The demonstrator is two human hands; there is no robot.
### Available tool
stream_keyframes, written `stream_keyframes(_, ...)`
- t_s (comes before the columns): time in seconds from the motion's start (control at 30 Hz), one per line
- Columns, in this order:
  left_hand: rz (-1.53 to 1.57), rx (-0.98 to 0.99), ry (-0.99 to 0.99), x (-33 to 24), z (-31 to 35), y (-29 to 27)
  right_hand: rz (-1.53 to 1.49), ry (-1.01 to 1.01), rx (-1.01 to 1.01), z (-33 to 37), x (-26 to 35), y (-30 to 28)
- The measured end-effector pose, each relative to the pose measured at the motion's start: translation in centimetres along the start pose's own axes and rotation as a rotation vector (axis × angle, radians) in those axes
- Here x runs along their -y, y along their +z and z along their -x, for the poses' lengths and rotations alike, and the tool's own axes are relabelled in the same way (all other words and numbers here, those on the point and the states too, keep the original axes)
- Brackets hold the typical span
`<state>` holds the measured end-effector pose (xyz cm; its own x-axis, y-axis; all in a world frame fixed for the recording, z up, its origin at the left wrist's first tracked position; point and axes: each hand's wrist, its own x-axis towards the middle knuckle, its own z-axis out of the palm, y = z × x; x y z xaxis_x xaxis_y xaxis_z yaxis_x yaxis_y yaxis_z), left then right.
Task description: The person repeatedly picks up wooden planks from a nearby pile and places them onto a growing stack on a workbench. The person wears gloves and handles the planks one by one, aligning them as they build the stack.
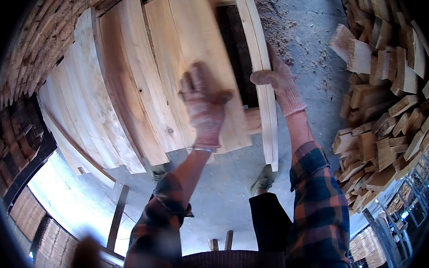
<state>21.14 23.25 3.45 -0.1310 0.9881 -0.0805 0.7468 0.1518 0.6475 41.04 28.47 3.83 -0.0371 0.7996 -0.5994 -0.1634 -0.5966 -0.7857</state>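
My left hand [203, 108], in a knitted work glove and a little blurred, is over a wide pale wooden board [202, 35] with its fingers apart. Whether the palm touches the wood I cannot tell. At the right end of the row, my right hand [280, 79], gloved too, grips a pair of narrow wooden boards [269, 126] set side by side on edge. Its thumb lies across their top and the other fingers are partly hidden along the right side. A dark gap separates this pair from the wide board.
More planks [134, 85] lie side by side to the left. Stacked timber [35, 41] rises at the far left. A tall pile of cut wood [377, 101] stands on the right. Sawdust and chips litter the concrete floor [311, 36]. My shoes [263, 180] are below the boards.
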Motion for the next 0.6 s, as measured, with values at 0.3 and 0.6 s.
stream_keyframes(0.3, -0.313, 0.575, 0.247, -5.9, 0.2, 1.2, 0.271, -0.129, 0.041, 0.8, 1.6, -5.0)
stream_keyframes(0.6, -0.257, -0.056, 0.327, 8.3, -2.0, -5.1, 0.039, -0.116, 0.047, 0.7, -1.8, 0.1)
